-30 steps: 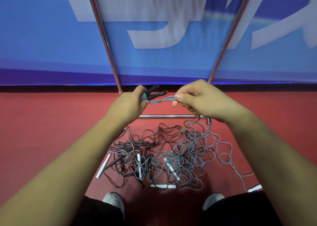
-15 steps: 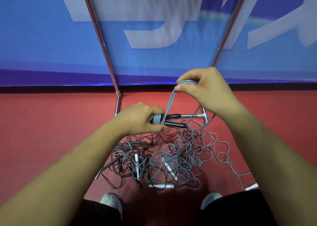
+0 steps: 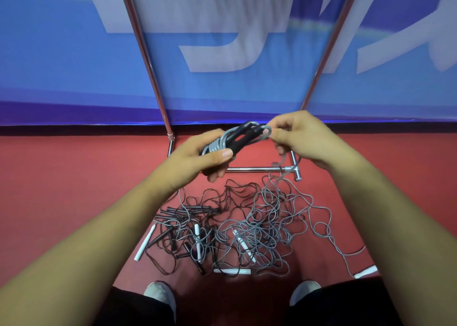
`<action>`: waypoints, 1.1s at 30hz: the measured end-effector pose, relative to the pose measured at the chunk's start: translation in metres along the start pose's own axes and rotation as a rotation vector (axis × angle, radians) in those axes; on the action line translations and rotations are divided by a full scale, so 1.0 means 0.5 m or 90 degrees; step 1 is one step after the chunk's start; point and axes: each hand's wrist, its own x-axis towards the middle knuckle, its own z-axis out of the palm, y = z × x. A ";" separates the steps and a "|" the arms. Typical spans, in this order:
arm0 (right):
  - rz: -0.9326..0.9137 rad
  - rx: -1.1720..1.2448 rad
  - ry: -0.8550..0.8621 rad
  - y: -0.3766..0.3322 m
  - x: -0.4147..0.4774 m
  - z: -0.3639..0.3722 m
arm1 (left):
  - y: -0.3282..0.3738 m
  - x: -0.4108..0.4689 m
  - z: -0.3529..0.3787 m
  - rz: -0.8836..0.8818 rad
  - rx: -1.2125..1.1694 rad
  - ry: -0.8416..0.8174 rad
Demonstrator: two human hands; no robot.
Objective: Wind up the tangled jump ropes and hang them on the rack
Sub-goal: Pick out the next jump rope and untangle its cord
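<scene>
Left hand (image 3: pixel 197 158) grips black handles (image 3: pixel 239 143), pointing up-right | right hand (image 3: pixel 305 137) pinches gray rope (image 3: pixel 216 144)

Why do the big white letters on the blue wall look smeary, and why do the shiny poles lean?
Head view: the white letters on the blue banner are smeared, probably motion blur; the shiny metal rack poles slant, likely from the wide-angle lens; the grey jump rope strand under the right hand is blurry too; the tangled rope pile on the red floor looks sharp.
</scene>
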 end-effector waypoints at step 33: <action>0.021 -0.022 -0.127 -0.060 -0.039 0.027 | -0.018 0.033 -0.013 -0.111 0.115 0.331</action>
